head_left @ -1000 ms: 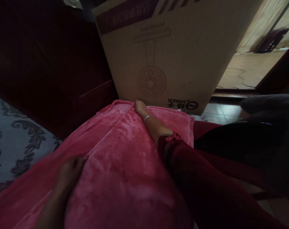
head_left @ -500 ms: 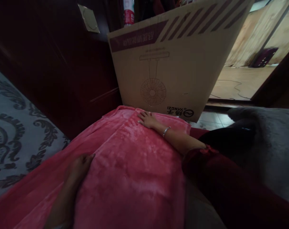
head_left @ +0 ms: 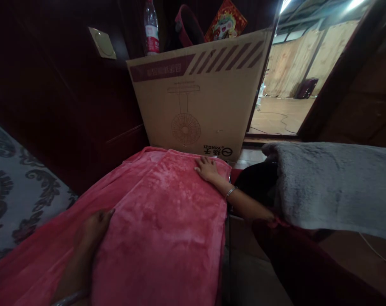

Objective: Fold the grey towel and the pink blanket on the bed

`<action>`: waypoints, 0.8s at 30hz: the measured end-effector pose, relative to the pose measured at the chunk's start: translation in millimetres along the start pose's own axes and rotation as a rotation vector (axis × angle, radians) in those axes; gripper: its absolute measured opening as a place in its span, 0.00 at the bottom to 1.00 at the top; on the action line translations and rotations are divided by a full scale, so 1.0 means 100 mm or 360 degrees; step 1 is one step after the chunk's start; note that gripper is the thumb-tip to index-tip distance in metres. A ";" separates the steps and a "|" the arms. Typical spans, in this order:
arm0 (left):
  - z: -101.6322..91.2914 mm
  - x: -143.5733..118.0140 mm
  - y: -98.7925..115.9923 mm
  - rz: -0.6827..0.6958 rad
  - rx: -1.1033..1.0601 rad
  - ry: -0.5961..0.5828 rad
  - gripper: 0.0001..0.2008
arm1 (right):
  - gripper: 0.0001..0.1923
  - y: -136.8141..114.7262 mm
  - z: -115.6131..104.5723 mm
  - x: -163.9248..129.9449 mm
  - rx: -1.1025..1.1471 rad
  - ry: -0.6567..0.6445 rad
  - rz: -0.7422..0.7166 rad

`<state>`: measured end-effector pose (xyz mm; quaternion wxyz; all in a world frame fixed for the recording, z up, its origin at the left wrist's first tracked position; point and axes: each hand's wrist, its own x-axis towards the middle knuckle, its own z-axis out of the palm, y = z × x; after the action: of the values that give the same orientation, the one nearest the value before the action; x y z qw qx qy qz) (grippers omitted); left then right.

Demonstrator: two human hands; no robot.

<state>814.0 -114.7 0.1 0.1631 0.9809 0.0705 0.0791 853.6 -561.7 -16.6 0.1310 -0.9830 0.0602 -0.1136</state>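
A plush pink blanket [head_left: 161, 216] lies spread in front of me, with a long fold line running along its left part. My right hand [head_left: 207, 168] rests flat on it near the far right corner, fingers spread. At the fold line on the left is my left hand [head_left: 95, 225], its fingers curled in against the cloth and dimly lit. It appears to pinch the fold edge, though the fingertips are partly hidden. Each wrist wears a bracelet.
A large cardboard box [head_left: 218, 97] stands just beyond the blanket, with a bottle [head_left: 152, 34] at its top edge. Grey plush cloth [head_left: 333, 187] lies to the right, and patterned fabric [head_left: 30, 187] at the left. A doorway opens onto a room with a suitcase [head_left: 306, 88].
My right hand has slid to the right over the blanket, towards its far right corner. The left hand stays at the fold line. My view has tilted up and turned right.
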 end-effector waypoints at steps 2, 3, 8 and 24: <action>-0.01 0.02 0.00 -0.0007 -0.0004 -0.0064 0.25 | 0.28 0.15 -0.04 -0.07 0.0113 0.0164 0.0295; -0.02 0.04 -0.01 -0.0008 -0.0006 -0.0093 0.24 | 0.28 0.21 -0.06 -0.08 0.0183 0.0238 0.0448; -0.07 0.04 0.02 -0.0007 0.0023 -0.0109 0.22 | 0.25 0.44 -0.06 -0.08 0.0374 0.0313 0.0890; -0.18 -0.15 0.22 -0.0112 0.0085 -0.0191 0.21 | 0.30 0.63 -0.01 -0.10 0.0400 0.0438 0.1142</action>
<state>798.8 -131.8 21.7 0.1436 0.9848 0.0972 0.0126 837.8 -620.6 -34.6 0.2723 -0.8516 0.4021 -0.1976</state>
